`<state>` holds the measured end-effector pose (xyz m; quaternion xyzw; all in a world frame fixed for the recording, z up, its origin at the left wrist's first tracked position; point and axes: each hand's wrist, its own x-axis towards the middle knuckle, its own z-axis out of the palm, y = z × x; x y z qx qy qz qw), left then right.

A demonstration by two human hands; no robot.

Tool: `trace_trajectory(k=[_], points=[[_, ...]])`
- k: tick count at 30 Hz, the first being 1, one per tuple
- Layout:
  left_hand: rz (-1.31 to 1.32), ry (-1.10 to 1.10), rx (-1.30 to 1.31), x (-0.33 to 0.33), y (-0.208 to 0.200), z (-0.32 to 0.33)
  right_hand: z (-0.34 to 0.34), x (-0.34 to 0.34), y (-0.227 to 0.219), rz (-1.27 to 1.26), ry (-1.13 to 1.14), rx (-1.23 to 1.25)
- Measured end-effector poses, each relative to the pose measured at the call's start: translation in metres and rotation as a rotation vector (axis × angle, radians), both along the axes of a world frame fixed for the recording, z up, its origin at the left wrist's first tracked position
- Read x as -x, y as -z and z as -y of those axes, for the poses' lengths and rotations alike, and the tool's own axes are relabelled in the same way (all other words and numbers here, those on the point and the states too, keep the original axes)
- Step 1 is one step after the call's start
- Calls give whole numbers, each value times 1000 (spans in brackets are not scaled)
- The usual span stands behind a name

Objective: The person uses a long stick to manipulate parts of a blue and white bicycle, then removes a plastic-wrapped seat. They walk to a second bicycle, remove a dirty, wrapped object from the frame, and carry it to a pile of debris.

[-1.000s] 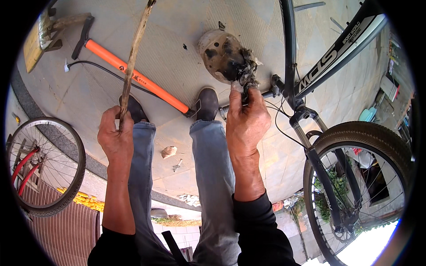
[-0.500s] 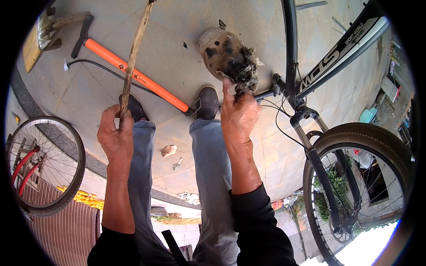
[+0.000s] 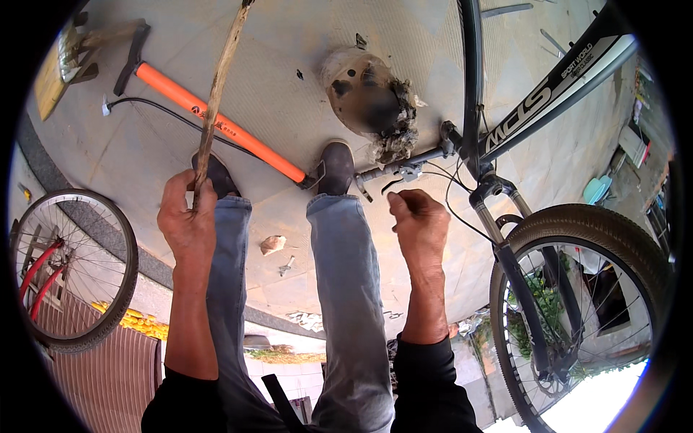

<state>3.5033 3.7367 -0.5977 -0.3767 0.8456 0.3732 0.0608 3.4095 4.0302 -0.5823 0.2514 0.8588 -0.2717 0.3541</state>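
A long, thin wooden stick [image 3: 219, 94] rises from my left hand [image 3: 186, 215], whose fingers are closed round its lower end. It crosses in front of an orange bicycle pump [image 3: 263, 153] lying on the ground. My right hand [image 3: 421, 225] hangs near the bicycle's handlebar [image 3: 382, 173], fingers curled in, with nothing visible in them. Beyond it, on the paving, lies a clear, rounded plastic container [image 3: 345, 72], stained black inside, with a ragged, charred-looking edge [image 3: 397, 144]. My right hand is apart from it.
A black bicycle frame [image 3: 530, 108] and its front wheel [image 3: 577, 216] take up the right side. Another wheel [image 3: 131, 263] stands at the left. A wooden stool [image 3: 52, 83] is at the far left. My shoes [image 3: 337, 166] are near the pump; a dry leaf [image 3: 272, 245] lies between my legs.
My right hand has let go of the plastic container's ragged edge and drawn back toward me, to the right. The container stays on the ground. My left hand and the stick hold still.
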Motion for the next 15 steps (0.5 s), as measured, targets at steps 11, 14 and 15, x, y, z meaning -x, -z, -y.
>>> trace_trajectory(k=[11,14,15], points=[[-41,-15,-86,-2,4,-4,8,141,32,-6,-52,240],[-56,16,-61,-2,5,-4,18,151,39,79,-153,225],[-60,36,-40,-2,5,-3,22,153,39,111,-183,221]])
